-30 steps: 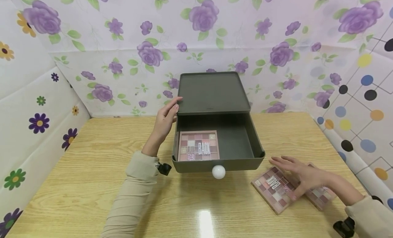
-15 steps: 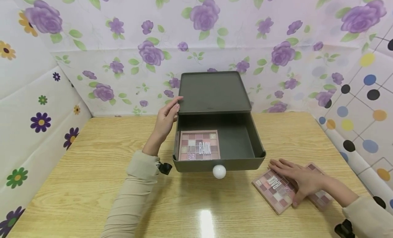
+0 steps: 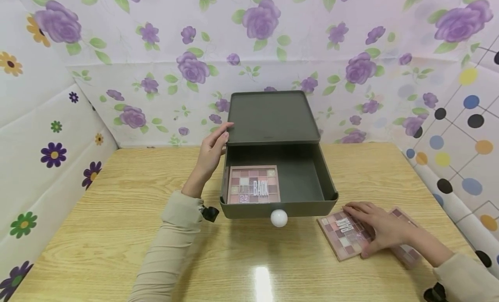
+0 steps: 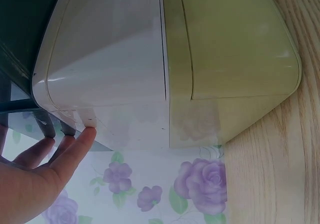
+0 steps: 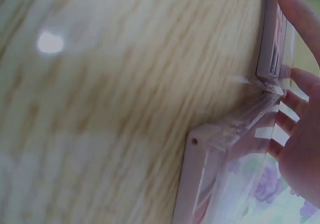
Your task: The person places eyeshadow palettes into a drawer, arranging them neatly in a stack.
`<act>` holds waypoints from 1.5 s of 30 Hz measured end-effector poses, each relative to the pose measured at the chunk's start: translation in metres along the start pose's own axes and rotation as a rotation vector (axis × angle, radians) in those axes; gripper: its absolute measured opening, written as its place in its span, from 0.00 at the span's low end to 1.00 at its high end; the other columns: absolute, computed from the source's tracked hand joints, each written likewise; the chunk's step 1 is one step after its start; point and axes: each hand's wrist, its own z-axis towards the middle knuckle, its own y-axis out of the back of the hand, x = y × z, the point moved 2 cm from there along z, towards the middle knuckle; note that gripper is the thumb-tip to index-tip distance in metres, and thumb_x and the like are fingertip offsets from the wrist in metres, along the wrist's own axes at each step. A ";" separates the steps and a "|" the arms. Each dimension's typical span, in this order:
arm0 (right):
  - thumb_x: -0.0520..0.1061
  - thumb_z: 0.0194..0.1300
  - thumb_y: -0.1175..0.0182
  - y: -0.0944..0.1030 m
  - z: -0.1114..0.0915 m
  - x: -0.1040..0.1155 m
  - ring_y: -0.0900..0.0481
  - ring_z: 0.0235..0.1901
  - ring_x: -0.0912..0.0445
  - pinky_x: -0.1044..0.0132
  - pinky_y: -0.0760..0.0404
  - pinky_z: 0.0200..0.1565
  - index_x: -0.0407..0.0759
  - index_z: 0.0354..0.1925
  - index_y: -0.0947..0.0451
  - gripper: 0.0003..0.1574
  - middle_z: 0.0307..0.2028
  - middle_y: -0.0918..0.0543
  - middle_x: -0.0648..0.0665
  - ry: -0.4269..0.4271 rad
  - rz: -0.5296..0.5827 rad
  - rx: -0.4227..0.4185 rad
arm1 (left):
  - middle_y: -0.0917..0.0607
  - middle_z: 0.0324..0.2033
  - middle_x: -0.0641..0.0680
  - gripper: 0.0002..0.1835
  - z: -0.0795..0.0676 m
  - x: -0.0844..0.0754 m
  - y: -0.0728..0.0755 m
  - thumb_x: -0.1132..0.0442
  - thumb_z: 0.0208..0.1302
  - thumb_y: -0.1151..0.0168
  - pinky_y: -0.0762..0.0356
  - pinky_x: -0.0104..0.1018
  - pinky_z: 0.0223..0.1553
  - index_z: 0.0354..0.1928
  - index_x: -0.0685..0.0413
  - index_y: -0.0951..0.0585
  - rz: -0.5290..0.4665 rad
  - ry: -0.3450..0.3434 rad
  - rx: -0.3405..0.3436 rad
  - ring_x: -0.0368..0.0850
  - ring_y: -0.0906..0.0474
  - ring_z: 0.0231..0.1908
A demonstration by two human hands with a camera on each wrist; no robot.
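A dark grey drawer stands pulled out of its cabinet. In the drawer's left half lies an eyeshadow palette with a clear lid. My left hand rests on the cabinet's left side, fingers fairly straight; the left wrist view shows fingertips touching the cabinet. To the right of the drawer, my right hand holds a second palette by its edges, flat on the table or nearly so. A third palette lies beneath that hand and wrist, partly hidden.
A round white knob sticks out from the drawer's front. The wooden table runs back to a flowered cloth wall. Patterned cloth also hangs at the left and right sides.
My right hand has come down onto the second palette, and its thumb and fingers have closed on the edges. That palette has turned and shifted slightly left. The left hand stays in place.
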 end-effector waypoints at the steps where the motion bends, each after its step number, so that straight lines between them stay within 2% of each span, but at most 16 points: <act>1: 0.76 0.32 0.34 0.000 0.000 0.000 0.39 0.55 0.41 0.40 0.32 0.43 0.35 0.64 0.40 0.71 0.60 0.37 0.34 0.000 -0.003 0.003 | 0.39 0.66 0.52 0.21 0.000 0.000 0.000 0.62 0.70 0.58 0.35 0.57 0.52 0.63 0.60 0.33 0.002 0.001 0.002 0.49 0.39 0.59; 5: 0.77 0.30 0.34 0.002 -0.002 0.000 0.40 0.56 0.39 0.40 0.33 0.43 0.35 0.65 0.43 0.73 0.61 0.39 0.34 0.019 -0.023 0.030 | 0.38 0.65 0.52 0.22 0.000 0.000 0.000 0.59 0.70 0.58 0.35 0.57 0.51 0.62 0.59 0.32 0.015 -0.003 0.001 0.48 0.39 0.58; 8: 0.73 0.30 0.31 0.004 -0.002 0.001 0.40 0.55 0.39 0.40 0.32 0.43 0.36 0.66 0.42 0.72 0.61 0.39 0.35 0.026 -0.021 0.034 | 0.38 0.65 0.51 0.23 0.000 0.001 0.001 0.58 0.69 0.57 0.35 0.57 0.52 0.62 0.59 0.32 0.027 -0.012 -0.002 0.48 0.38 0.59; 12: 0.67 0.28 0.27 0.005 -0.001 0.003 0.38 0.55 0.41 0.43 0.31 0.43 0.39 0.65 0.39 0.68 0.60 0.37 0.35 0.012 -0.014 -0.002 | 0.38 0.65 0.52 0.22 0.000 0.000 0.001 0.58 0.69 0.57 0.35 0.57 0.51 0.62 0.60 0.32 0.022 -0.016 -0.001 0.48 0.38 0.59; 16: 0.67 0.29 0.26 0.008 -0.003 0.006 0.39 0.55 0.45 0.46 0.31 0.44 0.44 0.63 0.35 0.64 0.59 0.37 0.35 -0.026 0.007 -0.048 | 0.38 0.65 0.52 0.22 0.000 0.000 0.001 0.59 0.70 0.57 0.36 0.58 0.51 0.62 0.60 0.32 0.013 -0.016 0.007 0.49 0.39 0.59; 23: 0.64 0.30 0.26 0.017 -0.004 0.007 0.40 0.54 0.45 0.42 0.31 0.42 0.51 0.61 0.31 0.58 0.57 0.36 0.36 -0.121 0.067 -0.094 | 0.38 0.65 0.52 0.22 0.000 0.001 0.001 0.58 0.70 0.57 0.35 0.57 0.51 0.62 0.60 0.32 0.022 -0.014 -0.002 0.48 0.38 0.57; 33: 0.56 0.32 0.25 0.033 -0.013 0.008 0.43 0.52 0.51 0.43 0.34 0.41 0.51 0.58 0.28 0.50 0.55 0.35 0.40 -0.177 0.102 -0.157 | 0.39 0.65 0.53 0.22 -0.001 0.001 0.000 0.59 0.70 0.58 0.35 0.57 0.51 0.62 0.60 0.32 0.018 -0.010 0.001 0.48 0.38 0.55; 40: 0.49 0.35 0.26 0.048 -0.016 0.015 0.44 0.53 0.50 0.41 0.35 0.39 0.53 0.60 0.30 0.50 0.56 0.36 0.43 -0.193 0.160 -0.186 | 0.39 0.65 0.53 0.22 0.000 0.003 0.001 0.59 0.70 0.58 0.35 0.57 0.51 0.62 0.61 0.33 0.012 -0.009 0.005 0.49 0.38 0.55; 45: 0.47 0.33 0.25 0.056 -0.018 0.017 0.45 0.53 0.53 0.43 0.35 0.39 0.52 0.60 0.30 0.51 0.56 0.37 0.48 -0.205 0.152 -0.224 | 0.38 0.65 0.52 0.22 0.000 0.003 0.001 0.58 0.70 0.57 0.34 0.57 0.51 0.62 0.59 0.32 0.021 -0.003 -0.002 0.49 0.36 0.53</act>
